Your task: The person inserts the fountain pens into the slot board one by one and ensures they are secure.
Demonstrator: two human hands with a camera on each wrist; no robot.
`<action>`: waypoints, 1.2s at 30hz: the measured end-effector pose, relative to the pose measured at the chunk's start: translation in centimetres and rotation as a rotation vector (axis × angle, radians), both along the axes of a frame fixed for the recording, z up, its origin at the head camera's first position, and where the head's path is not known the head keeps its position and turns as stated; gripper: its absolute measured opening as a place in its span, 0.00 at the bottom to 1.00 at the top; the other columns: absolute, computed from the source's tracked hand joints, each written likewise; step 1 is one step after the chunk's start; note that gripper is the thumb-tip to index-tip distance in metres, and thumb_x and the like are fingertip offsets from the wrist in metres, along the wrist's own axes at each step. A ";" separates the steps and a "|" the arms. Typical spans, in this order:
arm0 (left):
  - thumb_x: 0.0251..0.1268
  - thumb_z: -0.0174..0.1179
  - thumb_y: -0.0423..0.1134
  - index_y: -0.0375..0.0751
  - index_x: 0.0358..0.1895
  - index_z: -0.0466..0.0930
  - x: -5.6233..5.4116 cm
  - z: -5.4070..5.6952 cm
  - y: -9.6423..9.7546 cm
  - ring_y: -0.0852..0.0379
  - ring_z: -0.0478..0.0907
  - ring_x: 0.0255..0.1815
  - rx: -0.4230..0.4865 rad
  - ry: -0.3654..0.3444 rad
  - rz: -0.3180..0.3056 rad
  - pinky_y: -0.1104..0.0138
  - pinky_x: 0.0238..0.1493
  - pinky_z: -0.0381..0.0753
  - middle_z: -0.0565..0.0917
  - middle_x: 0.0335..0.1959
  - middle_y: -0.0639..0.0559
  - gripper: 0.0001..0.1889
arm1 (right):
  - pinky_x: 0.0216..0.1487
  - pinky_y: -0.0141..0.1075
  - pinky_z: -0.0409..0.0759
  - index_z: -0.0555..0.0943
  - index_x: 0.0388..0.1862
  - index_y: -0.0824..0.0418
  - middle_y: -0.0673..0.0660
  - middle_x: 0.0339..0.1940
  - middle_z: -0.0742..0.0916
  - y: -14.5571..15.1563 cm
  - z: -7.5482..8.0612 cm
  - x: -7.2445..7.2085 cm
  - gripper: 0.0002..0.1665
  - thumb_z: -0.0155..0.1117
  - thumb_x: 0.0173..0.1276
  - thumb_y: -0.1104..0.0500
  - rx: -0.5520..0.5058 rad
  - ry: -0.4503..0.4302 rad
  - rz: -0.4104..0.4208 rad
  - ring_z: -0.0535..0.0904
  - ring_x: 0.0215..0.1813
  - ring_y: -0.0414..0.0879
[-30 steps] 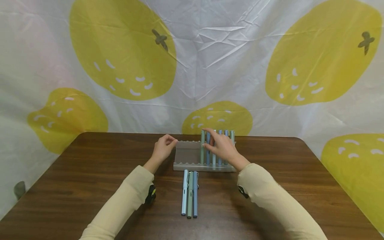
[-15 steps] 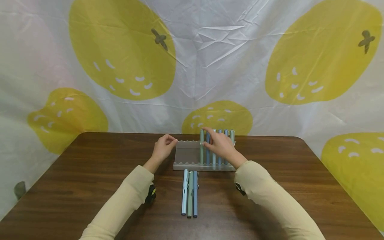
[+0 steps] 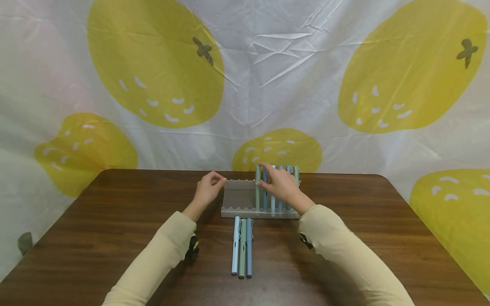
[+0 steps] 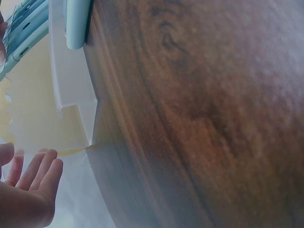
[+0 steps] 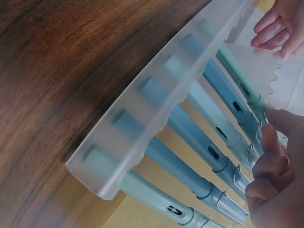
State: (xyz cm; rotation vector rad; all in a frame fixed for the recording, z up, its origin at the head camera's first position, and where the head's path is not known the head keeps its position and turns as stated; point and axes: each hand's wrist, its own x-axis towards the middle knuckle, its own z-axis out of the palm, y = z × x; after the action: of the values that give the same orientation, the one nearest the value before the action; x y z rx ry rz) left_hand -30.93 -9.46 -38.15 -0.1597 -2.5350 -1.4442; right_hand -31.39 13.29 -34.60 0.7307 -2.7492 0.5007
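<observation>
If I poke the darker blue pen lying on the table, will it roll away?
The darker blue pen might not roll far, because its clip sticks out sideways. The green pen close beside it could block one way. The blue one looks slim, so probably light.

Translucent rack (image 3: 239,197) with scalloped edges, standing on the worktop (image 3: 153,199). Six capped pens (image 5: 191,136), green, blue and pale blue, occupy adjacent notches toward its right end, caps uppermost. Three more pens (image 3: 243,250), pale blue, green and blue, lie side by side in front.
</observation>
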 end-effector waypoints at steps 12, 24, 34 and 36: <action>0.60 0.55 0.39 0.34 0.36 0.76 0.1 0.1 0.1 0.48 0.76 0.43 0.001 0.008 -0.001 0.57 0.44 0.71 0.81 0.36 0.42 0.09 | 0.09 0.32 0.59 0.61 0.64 0.55 0.46 0.13 0.72 0.0 0.0 0.2 0.35 0.60 0.60 0.50 0.010 0.017 0.009 0.65 0.10 0.41; 0.61 0.55 0.40 0.35 0.36 0.76 -0.1 -0.1 0.0 0.48 0.76 0.43 -0.003 0.009 -0.007 0.57 0.44 0.71 0.81 0.36 0.43 0.10 | 0.09 0.31 0.59 0.63 0.61 0.54 0.44 0.13 0.72 -0.1 -0.3 1.1 0.32 0.59 0.60 0.50 -0.011 0.080 0.055 0.64 0.10 0.39; 0.61 0.55 0.40 0.35 0.36 0.76 -0.1 0.0 0.0 0.48 0.76 0.43 0.006 0.006 -0.004 0.57 0.44 0.71 0.81 0.36 0.43 0.09 | 0.09 0.30 0.58 0.66 0.59 0.56 0.42 0.13 0.71 0.5 -1.2 2.8 0.29 0.60 0.60 0.51 -0.016 0.057 0.109 0.63 0.10 0.36; 0.60 0.56 0.39 0.35 0.35 0.76 -0.1 0.0 0.0 0.48 0.76 0.43 0.007 0.010 -0.002 0.57 0.45 0.71 0.81 0.36 0.42 0.09 | 0.10 0.30 0.59 0.67 0.58 0.58 0.42 0.12 0.71 0.7 -1.3 3.1 0.28 0.60 0.60 0.52 -0.021 0.054 0.124 0.62 0.10 0.36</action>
State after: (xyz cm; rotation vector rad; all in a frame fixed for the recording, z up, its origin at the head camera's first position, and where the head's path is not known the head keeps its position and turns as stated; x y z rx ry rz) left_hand -31.07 -9.46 -38.17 -0.1678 -2.5227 -1.4490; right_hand -28.28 13.96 -35.94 0.8997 -2.6565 0.5255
